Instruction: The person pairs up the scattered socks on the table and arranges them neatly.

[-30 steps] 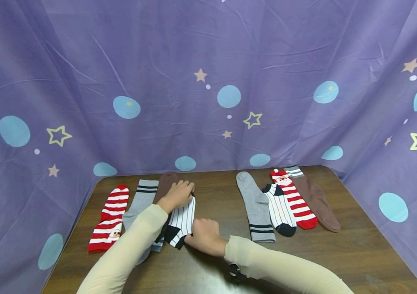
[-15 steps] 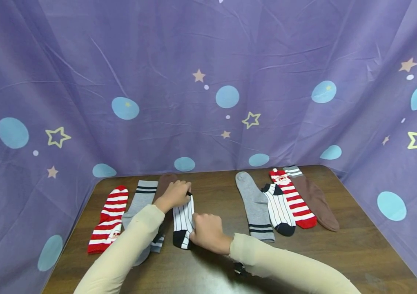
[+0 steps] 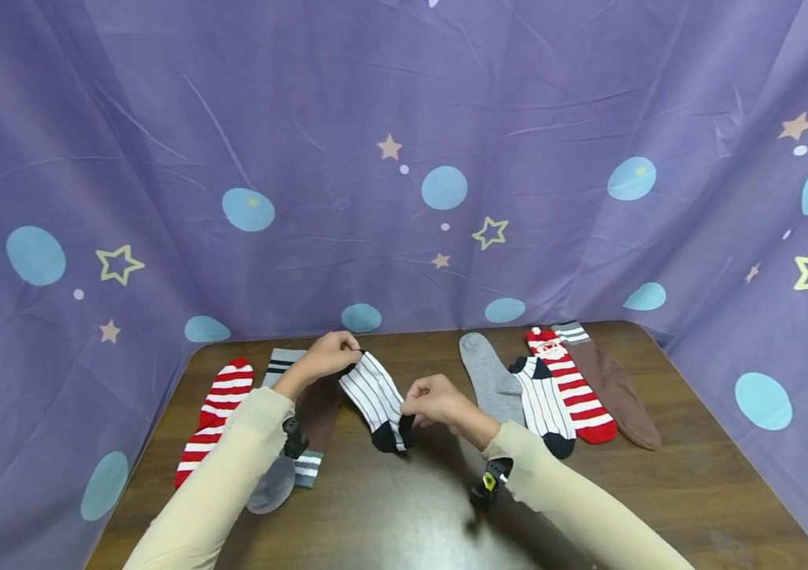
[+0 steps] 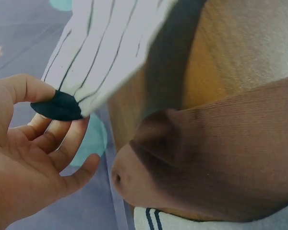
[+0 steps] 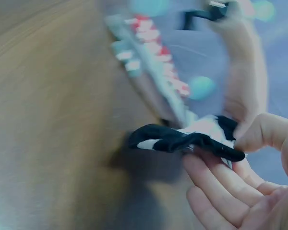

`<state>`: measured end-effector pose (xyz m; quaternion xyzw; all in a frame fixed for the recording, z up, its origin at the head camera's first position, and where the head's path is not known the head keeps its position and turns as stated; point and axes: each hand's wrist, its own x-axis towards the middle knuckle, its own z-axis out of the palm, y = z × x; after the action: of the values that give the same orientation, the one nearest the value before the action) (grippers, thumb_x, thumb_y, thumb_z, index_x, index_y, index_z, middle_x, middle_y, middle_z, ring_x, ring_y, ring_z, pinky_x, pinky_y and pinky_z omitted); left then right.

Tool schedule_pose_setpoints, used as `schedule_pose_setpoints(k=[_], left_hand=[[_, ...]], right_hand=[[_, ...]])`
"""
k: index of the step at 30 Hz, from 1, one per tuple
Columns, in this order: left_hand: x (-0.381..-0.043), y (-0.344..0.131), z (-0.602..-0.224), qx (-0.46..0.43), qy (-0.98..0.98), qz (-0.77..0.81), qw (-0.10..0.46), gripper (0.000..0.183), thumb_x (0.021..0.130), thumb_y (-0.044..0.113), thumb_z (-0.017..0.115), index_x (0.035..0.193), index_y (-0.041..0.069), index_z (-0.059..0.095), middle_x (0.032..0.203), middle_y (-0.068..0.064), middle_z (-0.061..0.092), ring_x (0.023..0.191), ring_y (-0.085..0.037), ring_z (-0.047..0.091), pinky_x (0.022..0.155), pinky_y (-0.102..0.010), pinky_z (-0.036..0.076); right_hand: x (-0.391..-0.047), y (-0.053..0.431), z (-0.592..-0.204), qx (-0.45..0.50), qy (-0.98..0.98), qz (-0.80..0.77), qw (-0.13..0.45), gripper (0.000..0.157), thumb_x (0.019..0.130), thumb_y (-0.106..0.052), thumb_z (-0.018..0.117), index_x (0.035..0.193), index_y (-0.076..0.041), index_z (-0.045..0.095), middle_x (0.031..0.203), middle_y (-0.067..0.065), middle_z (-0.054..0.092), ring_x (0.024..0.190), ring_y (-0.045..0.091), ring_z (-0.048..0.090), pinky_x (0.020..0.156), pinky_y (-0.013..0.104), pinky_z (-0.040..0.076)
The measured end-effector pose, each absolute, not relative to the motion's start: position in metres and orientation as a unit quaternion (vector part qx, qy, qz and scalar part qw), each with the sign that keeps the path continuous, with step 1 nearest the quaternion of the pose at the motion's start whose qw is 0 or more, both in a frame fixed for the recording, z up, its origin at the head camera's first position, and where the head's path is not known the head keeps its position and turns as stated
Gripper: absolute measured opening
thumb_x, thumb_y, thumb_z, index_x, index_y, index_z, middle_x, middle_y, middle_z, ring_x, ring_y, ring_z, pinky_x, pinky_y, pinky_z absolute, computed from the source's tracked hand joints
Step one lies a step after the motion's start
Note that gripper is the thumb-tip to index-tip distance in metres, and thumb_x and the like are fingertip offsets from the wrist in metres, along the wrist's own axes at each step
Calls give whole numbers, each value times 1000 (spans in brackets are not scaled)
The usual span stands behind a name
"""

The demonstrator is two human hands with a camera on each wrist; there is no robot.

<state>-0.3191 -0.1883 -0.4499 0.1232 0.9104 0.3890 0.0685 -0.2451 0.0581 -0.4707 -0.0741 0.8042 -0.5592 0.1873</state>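
A white ankle sock with thin dark stripes is stretched between both hands, raised above the table. My left hand pinches its black toe between thumb and fingers. At the other end, my right hand pinches the black cuff. Beneath the left hand lies a brown sock with grey-and-white bands at its cuff. A grey sock lies partly hidden under the left forearm. To the right rests a matching striped ankle sock.
A red-and-white striped sock lies at the table's left. On the right are another grey sock, a red-and-white Santa sock and a brown sock. A purple curtain surrounds the wooden table.
The striped ankle sock has come away from beside the brown sock, lifted and shifted right and upward. My right hand has moved up and right; the left has risen slightly.
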Motion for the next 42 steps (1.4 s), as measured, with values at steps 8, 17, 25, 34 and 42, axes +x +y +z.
schedule_pose_setpoints(k=[8, 17, 25, 34, 42], left_hand=[[-321, -197, -439, 80, 873, 463, 130, 31, 96, 15, 61, 121, -2, 64, 114, -16, 68, 111, -31, 63, 93, -40, 53], [-317, -204, -424, 89, 810, 553, 175, 44, 100, 18, 63, 135, -8, 59, 123, -16, 71, 106, -20, 71, 110, -52, 47], [-318, -203, -423, 88, 777, 591, 200, 42, 102, 16, 62, 135, -10, 58, 106, -1, 75, 98, -13, 72, 106, -45, 51], [-318, -199, -422, 84, 742, 627, 224, 41, 104, 13, 56, 138, -11, 53, 97, 8, 76, 94, -8, 73, 113, -53, 43], [-317, -194, -421, 74, 711, 657, 241, 30, 105, 13, 55, 130, -3, 59, 90, 10, 75, 88, -8, 73, 114, -52, 43]], right_hand=[[-269, 92, -450, -34, 721, -640, 263, 5, 87, -6, 63, 85, -10, 61, 72, -1, 65, 64, 9, 65, 74, 32, 61], [-290, 122, -429, -48, 706, -641, 296, 9, 96, -12, 58, 91, -18, 62, 78, -6, 61, 73, 9, 62, 74, 27, 54], [-302, 140, -415, -46, 703, -635, 318, 12, 98, -12, 59, 92, -22, 64, 81, -10, 63, 77, 7, 61, 78, 27, 51], [-311, 152, -410, -41, 702, -628, 332, 13, 101, -16, 57, 106, -21, 68, 104, -11, 68, 115, 14, 61, 104, 37, 45], [-316, 157, -412, -14, 713, -615, 337, 35, 101, -21, 55, 133, -6, 58, 144, 12, 58, 145, 31, 42, 113, 43, 39]])
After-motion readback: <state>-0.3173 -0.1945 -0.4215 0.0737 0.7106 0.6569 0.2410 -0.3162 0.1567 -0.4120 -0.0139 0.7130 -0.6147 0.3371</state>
